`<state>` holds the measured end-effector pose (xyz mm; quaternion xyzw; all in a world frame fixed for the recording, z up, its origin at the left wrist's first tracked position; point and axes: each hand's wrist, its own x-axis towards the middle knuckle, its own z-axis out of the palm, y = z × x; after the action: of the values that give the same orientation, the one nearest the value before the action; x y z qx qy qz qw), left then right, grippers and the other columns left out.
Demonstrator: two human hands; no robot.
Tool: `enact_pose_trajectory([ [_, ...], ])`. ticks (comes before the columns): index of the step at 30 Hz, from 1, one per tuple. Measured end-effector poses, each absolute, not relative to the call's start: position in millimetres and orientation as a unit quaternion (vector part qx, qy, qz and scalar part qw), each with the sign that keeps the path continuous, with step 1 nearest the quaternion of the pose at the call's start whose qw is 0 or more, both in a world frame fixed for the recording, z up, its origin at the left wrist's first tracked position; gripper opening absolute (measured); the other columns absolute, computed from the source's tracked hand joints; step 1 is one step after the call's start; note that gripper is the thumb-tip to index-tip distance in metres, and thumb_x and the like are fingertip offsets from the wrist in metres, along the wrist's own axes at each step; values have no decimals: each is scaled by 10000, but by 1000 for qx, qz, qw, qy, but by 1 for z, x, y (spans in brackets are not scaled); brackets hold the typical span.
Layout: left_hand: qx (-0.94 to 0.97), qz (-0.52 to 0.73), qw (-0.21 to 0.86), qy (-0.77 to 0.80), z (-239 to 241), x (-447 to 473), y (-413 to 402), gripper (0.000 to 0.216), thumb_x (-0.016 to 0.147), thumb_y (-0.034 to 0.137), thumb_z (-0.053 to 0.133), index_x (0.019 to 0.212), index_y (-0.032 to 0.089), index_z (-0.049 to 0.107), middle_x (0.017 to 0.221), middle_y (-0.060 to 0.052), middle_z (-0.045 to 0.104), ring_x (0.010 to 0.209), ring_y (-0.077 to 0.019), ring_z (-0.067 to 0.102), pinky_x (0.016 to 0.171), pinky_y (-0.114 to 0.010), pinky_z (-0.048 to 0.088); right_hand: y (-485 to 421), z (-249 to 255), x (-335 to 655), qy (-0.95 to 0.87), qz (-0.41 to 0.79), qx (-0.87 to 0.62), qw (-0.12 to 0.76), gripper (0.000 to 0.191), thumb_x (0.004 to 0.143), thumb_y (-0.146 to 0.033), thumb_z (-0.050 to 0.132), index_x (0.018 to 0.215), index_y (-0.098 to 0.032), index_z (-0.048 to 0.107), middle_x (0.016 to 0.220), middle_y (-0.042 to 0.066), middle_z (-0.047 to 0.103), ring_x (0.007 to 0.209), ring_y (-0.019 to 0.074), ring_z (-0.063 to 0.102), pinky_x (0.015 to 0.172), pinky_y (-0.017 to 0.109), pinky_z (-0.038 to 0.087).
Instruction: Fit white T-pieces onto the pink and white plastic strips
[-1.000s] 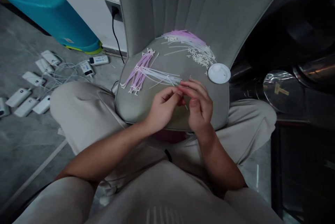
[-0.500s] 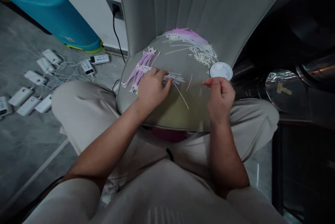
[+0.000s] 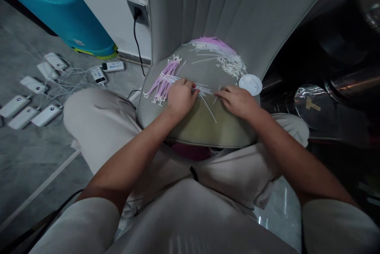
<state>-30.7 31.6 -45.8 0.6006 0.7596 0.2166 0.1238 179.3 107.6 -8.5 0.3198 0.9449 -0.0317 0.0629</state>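
Note:
A grey upholstered chair seat (image 3: pixel 196 127) in front of me carries thin plastic strips. My left hand (image 3: pixel 181 97) lies palm down on the white strips (image 3: pixel 204 88), its fingers curled onto them, beside a pile of pink and white strips (image 3: pixel 164 80). My right hand (image 3: pixel 237 100) rests on the seat with its fingertips pinched at a short pink strip (image 3: pixel 217 92). One long white strip (image 3: pixel 209 110) lies loose between both hands. More pink strips (image 3: pixel 212 42) and several small white bits (image 3: pixel 231 67) sit at the seat's back. A white round lid (image 3: pixel 250 84) lies just past my right hand.
The chair's ribbed grey backrest (image 3: pixel 225 4) rises behind the seat. On the floor at left lie several white power banks with cables (image 3: pixel 32 99) and a turquoise plastic stool (image 3: pixel 56 12). A wall socket with a black cord (image 3: pixel 137 13) is near. Dark shiny metal vessels (image 3: pixel 314 103) stand right.
My right hand has come down from mid-air onto the seat by the short pink strip. My left hand has stayed on the white strips. The camera shifted slightly.

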Motion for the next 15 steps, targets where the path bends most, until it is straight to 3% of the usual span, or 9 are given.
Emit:
enact_pose_trajectory([
  [3,596,247,141,751,-46,-32,34,224,928,310,585,1002,163,737,1054,-138,723,999,-276,639,869,-365,452,120,-3,174,962,24,239,129,367,1000,-242,419,1173,-170,735,1049,166,723,876,268,624,690,376,380],
  [8,584,276,194,739,-42,-30,35,216,913,331,609,979,159,722,979,-123,744,894,-244,646,786,-335,433,131,1,163,969,37,186,159,213,931,-157,537,900,-157,748,957,153,733,860,266,634,666,375,337],
  [15,603,291,225,708,-39,-27,32,237,922,370,592,936,171,721,905,-102,741,819,-219,630,744,-316,416,132,4,156,961,-40,221,162,137,838,-178,571,856,-156,705,906,137,726,747,236,622,633,356,333],
])
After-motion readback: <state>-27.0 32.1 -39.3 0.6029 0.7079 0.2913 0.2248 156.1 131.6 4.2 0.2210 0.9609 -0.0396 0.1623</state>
